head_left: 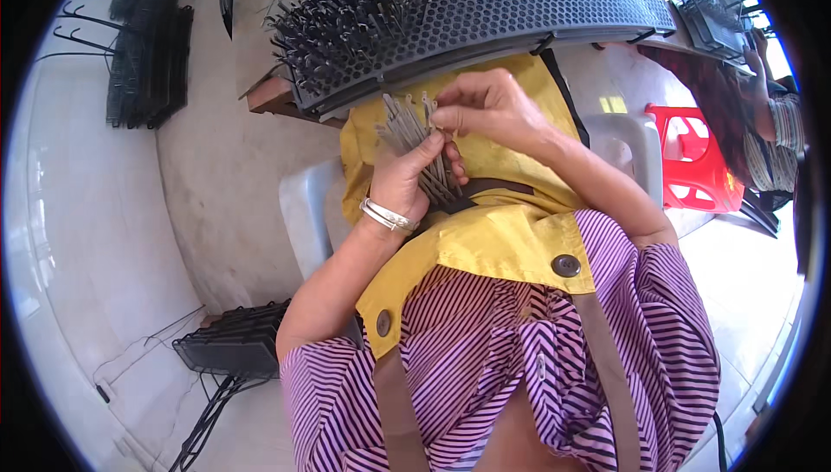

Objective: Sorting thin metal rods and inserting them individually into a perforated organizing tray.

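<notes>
Nearest me, over the yellow apron (485, 242), the left hand (402, 182) was wrapped tight round a bundle of grey metal pins (414, 136), their long axis running up and away toward the rack, tips fanned slightly. The right hand (485, 108) pinched one pin (429, 106) at the bundle's top. To my eye, drawing it straight along its length would keep the others from spilling. Beyond lay the perforated black rack (519, 4), partly bristling with pins.

A purple-and-white striped blouse (519, 359) with short sleeves, a yellow apron (485, 238) with dark buttons, and a silver bangle (388, 215) at frame centre.
</notes>
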Tool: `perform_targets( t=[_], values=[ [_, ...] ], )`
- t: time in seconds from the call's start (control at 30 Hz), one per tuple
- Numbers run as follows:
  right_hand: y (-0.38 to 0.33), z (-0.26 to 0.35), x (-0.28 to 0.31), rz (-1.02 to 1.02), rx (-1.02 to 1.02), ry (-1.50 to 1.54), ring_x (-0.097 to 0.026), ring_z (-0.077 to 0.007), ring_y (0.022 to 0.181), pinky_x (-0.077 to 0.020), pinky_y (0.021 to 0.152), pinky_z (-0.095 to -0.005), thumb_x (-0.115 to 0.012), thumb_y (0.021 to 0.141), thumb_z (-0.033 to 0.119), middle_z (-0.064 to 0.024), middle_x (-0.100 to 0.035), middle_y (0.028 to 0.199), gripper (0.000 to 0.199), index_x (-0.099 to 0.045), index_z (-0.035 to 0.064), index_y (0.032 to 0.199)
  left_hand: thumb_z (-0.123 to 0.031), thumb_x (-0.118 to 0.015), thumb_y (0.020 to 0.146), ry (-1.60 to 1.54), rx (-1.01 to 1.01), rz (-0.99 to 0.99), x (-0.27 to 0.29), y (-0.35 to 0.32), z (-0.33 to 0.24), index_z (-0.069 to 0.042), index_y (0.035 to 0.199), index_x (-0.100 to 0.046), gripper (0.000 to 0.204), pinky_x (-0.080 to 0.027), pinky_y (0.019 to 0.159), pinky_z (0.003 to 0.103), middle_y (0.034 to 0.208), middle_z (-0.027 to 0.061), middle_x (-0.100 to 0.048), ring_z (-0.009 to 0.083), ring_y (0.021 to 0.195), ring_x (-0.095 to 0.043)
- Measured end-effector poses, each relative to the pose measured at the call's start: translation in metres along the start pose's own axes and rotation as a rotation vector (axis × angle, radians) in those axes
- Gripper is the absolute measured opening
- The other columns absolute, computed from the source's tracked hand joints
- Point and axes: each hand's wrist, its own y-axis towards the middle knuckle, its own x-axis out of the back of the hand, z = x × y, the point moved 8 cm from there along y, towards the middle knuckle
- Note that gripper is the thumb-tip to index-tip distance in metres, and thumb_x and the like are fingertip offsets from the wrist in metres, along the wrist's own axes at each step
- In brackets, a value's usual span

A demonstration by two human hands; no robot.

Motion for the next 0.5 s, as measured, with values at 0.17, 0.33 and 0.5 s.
perform_targets(
  t=[0.17,0.33,0.5],
  values=[
    [-0.009,-0.011,-0.018,0.073,-0.114,0.466,-0.057,-0.0108,0.056,-0.0462,0.053,-0.0228,-0.060,0.078,0.003,-0.0069,-0.060,0.069,0.012,-0.057,-0.0067,0.084,-0.014,-0.058,0.081,0.104,-0.044,0.065,-0.002,-0.001,-0.003,-0.001,0.092,-0.054,0.017,-0.050,0.056,0.031,0.074,0.0071,-0.056,0.0193,0.064,-0.057],
    [-0.011,-0.017,-0.016,0.069,-0.163,0.492,-0.056,-0.0102,0.056,-0.0459,0.054,-0.0227,-0.056,0.079,0.003,-0.0070,-0.060,0.068,0.010,-0.057,-0.0062,0.082,-0.017,-0.057,0.082,0.134,-0.017,-0.007,0.002,-0.001,-0.002,0.000,0.094,-0.055,0.020,-0.051,0.057,0.031,0.076,0.0081,-0.058,0.0196,0.065,-0.058],
    [-0.013,-0.020,-0.004,-0.048,-0.137,0.247,-0.054,-0.0105,0.054,-0.0435,0.051,-0.0238,-0.053,0.075,0.005,-0.0076,-0.059,0.064,0.013,-0.057,-0.0065,0.075,-0.018,-0.057,0.082,0.129,-0.019,-0.096,0.005,0.000,-0.002,0.000,0.091,-0.054,0.021,-0.052,0.054,0.030,0.073,0.0092,-0.058,0.0197,0.063,-0.059]
  ],
)
